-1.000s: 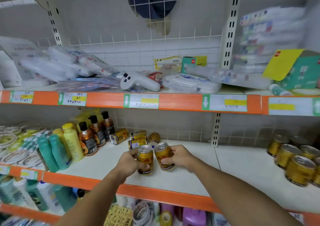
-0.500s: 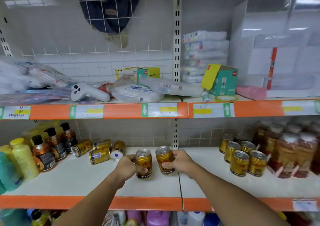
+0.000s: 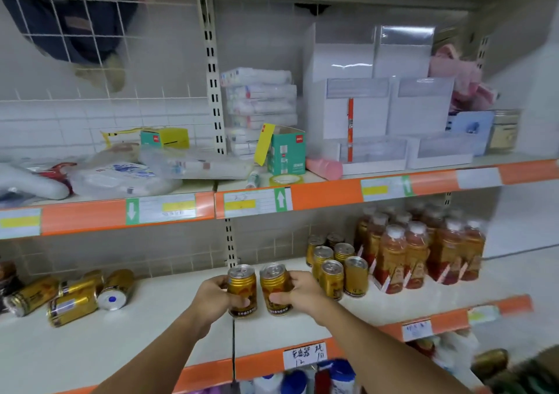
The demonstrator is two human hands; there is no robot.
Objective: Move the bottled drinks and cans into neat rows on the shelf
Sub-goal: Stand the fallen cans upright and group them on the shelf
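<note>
My left hand [image 3: 213, 298] grips an upright gold can [image 3: 242, 287], and my right hand [image 3: 298, 292] grips a second gold can [image 3: 273, 284] right beside it, both just above the white shelf [image 3: 151, 342]. To the right stand several gold cans [image 3: 335, 265] in two short rows. Behind and right of those are shrink-wrapped packs of amber bottled drinks [image 3: 420, 251]. At the left end of the shelf several gold cans [image 3: 72, 295] lie on their sides.
An orange shelf edge [image 3: 329, 197] with price labels runs overhead; the upper shelf carries boxes, plastic packs and a tape roll [image 3: 286, 179]. A vertical upright [image 3: 230, 242] splits the back wall. Bottles fill the shelf below [image 3: 302, 380].
Both hands have carried the two cans to the right along the shelf, past the upright. The standing cans and bottled drinks have come into view close by on the right.
</note>
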